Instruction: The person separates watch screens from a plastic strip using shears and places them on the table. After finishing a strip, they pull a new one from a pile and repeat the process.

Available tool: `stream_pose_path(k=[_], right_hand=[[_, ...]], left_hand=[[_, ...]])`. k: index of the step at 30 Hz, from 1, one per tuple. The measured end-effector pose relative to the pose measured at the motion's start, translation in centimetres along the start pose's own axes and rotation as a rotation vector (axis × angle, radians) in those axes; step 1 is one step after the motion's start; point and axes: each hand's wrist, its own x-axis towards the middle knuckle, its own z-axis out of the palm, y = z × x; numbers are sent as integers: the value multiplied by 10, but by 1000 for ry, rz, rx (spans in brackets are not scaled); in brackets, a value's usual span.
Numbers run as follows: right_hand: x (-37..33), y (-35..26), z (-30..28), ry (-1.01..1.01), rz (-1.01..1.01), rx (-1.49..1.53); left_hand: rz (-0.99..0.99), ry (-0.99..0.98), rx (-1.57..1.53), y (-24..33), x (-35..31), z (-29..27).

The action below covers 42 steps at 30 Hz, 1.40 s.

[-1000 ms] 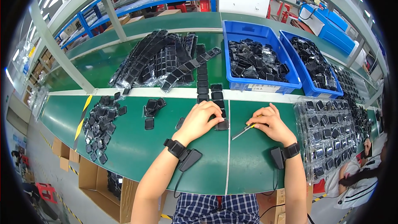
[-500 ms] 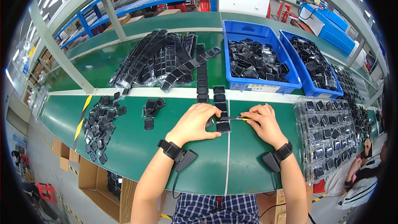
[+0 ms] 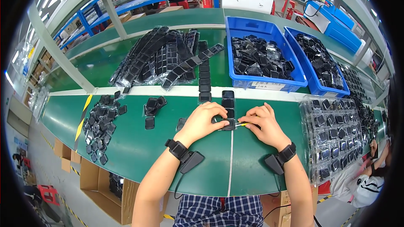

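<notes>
Okay, head view: black strip (image 3: 227, 103) at frame centre. Left hand (image 3: 204, 119) spread narrow, thumb at its lower end; can't tell if pinched. Right hand (image 3: 267, 124) grips slim yellow tool (image 3: 243, 124) beside it. Looks partway: loose pieces (image 3: 101, 122) mid-left, many joined strips (image 3: 149, 56) remaining upper left.

bare forearms (image 3: 160, 178), 2 black wrist straps (image 3: 178, 149), 2 black wedge-shaped modules (image 3: 192, 162), black cables (image 3: 179, 181), blue-and-white checked garment (image 3: 198, 214), red strip (image 3: 222, 203)
</notes>
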Motion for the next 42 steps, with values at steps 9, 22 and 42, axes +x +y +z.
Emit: stream_pose_path(k=[9,22,42], right_hand=[[3,6,8,26,-26,-7],[-11,32,-23,58,93,52],[-3,-2,-2,-15,-31,19]], left_hand=[[3,-20,59,-7,6,6],[-99,-16,78,-22,-11,-37],[-4,-61,185,-1,-4,-11]])
